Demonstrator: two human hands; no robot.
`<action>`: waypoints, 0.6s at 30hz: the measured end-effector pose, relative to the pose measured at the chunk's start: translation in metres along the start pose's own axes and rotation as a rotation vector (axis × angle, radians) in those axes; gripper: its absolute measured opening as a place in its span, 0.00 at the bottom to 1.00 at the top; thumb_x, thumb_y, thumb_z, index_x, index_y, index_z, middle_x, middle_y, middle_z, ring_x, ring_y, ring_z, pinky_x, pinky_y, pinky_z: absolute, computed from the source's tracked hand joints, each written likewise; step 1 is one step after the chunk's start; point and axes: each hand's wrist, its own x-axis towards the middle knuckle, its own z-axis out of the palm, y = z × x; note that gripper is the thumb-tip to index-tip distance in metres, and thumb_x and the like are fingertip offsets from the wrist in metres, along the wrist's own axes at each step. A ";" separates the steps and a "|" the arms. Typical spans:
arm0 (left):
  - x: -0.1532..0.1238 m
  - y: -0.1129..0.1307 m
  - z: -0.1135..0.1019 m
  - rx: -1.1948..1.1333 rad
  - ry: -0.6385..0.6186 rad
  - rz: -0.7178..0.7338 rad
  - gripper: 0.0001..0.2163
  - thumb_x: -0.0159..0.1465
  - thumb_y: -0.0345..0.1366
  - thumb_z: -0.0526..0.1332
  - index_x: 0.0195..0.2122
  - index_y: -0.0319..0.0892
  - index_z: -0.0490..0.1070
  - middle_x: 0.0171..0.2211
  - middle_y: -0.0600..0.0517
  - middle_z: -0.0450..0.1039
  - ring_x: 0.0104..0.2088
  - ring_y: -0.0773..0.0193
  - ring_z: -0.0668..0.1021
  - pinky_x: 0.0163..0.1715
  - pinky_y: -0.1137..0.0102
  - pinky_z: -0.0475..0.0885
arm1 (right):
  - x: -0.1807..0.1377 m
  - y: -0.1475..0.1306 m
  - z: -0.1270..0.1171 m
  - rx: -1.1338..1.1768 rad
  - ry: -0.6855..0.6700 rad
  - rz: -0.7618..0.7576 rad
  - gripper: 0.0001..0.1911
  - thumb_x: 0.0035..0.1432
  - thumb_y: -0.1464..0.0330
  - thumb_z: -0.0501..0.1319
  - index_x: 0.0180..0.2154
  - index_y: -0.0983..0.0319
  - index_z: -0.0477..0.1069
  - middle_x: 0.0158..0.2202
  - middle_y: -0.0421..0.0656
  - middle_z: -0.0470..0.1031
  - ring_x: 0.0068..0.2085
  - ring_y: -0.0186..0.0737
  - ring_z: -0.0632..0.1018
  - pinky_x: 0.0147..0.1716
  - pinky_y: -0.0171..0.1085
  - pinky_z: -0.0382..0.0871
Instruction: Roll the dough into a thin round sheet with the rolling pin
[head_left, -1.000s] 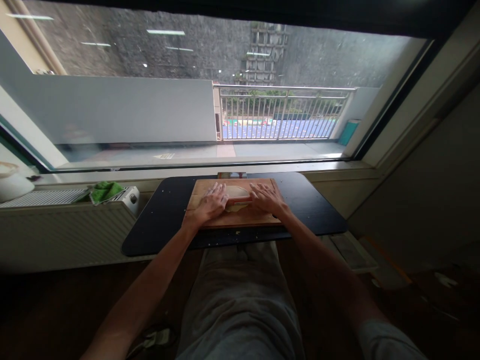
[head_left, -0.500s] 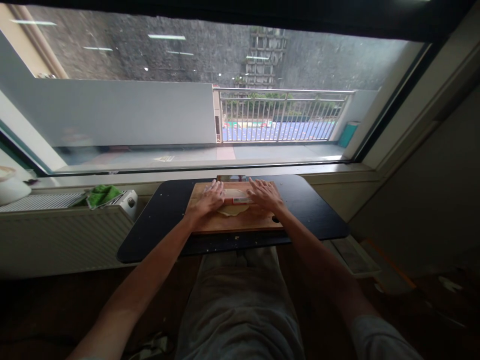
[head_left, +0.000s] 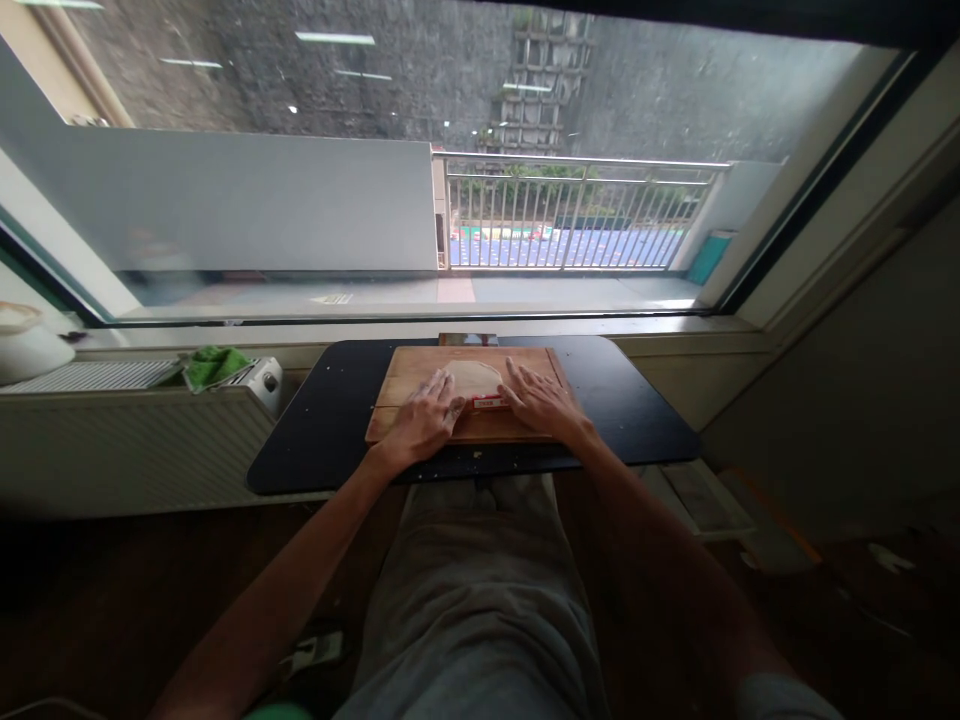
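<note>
A thin sheet of pale dough (head_left: 474, 376) lies on a wooden board (head_left: 414, 372). Across its near edge runs a reddish bar with a white label (head_left: 489, 402), used like a rolling pin; its ends are hidden beneath my hands, so I cannot tell its exact kind. My left hand (head_left: 426, 415) rests on the bar's left part, fingers stretched forward over the dough's edge. On the right part lies my right hand (head_left: 544, 400), flat with its fingers spread. Pale flour-like dust marks the fingers of both.
The board sits on a small black table (head_left: 637, 410) with rounded corners and scattered crumbs. Behind the board is a flat rectangular object (head_left: 469, 340). A radiator (head_left: 150, 440) with a green cloth (head_left: 215, 367) stands left, and a large window (head_left: 300, 220) rises ahead.
Both hands have drawn the bar back toward me, from the dough's middle to its near edge. More of the dough's far part shows now. The view has tilted slightly downward.
</note>
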 end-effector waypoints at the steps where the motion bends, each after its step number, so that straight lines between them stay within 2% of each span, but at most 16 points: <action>1: -0.004 0.002 -0.001 -0.003 -0.004 0.002 0.32 0.83 0.50 0.40 0.78 0.35 0.62 0.78 0.37 0.65 0.81 0.49 0.62 0.79 0.52 0.61 | -0.004 -0.001 0.000 0.001 0.013 -0.006 0.41 0.82 0.47 0.39 0.84 0.61 0.41 0.83 0.55 0.54 0.82 0.56 0.58 0.78 0.58 0.54; 5: 0.006 -0.003 -0.003 0.030 -0.036 0.011 0.33 0.83 0.50 0.40 0.77 0.34 0.63 0.79 0.36 0.62 0.81 0.48 0.61 0.79 0.50 0.58 | -0.001 -0.002 0.000 0.003 0.017 0.009 0.43 0.83 0.47 0.37 0.84 0.66 0.41 0.82 0.58 0.54 0.81 0.57 0.59 0.78 0.56 0.54; 9: 0.041 -0.018 0.000 0.075 -0.097 -0.025 0.32 0.82 0.47 0.40 0.75 0.32 0.65 0.78 0.33 0.62 0.81 0.46 0.60 0.79 0.47 0.57 | 0.022 -0.002 -0.003 -0.041 0.061 0.001 0.38 0.84 0.53 0.39 0.84 0.64 0.45 0.83 0.55 0.53 0.81 0.57 0.60 0.79 0.58 0.50; 13: 0.067 -0.027 0.003 0.084 -0.131 -0.078 0.29 0.82 0.43 0.42 0.76 0.36 0.65 0.78 0.35 0.64 0.80 0.46 0.63 0.77 0.44 0.60 | 0.039 -0.002 -0.008 -0.034 0.047 0.061 0.37 0.83 0.56 0.43 0.84 0.63 0.44 0.83 0.54 0.53 0.81 0.58 0.59 0.78 0.61 0.52; 15: 0.068 -0.026 0.002 0.103 -0.134 -0.063 0.28 0.81 0.41 0.44 0.74 0.36 0.67 0.77 0.35 0.66 0.80 0.46 0.64 0.77 0.44 0.60 | 0.037 -0.003 -0.008 -0.041 0.032 0.058 0.37 0.82 0.59 0.45 0.84 0.62 0.45 0.83 0.53 0.53 0.81 0.59 0.59 0.78 0.61 0.53; 18: 0.052 -0.018 -0.002 0.124 -0.140 -0.011 0.27 0.80 0.39 0.44 0.72 0.32 0.70 0.75 0.33 0.68 0.80 0.45 0.64 0.78 0.46 0.60 | 0.024 -0.005 -0.007 -0.061 0.046 0.056 0.37 0.80 0.62 0.46 0.84 0.62 0.46 0.82 0.52 0.56 0.81 0.58 0.61 0.78 0.60 0.54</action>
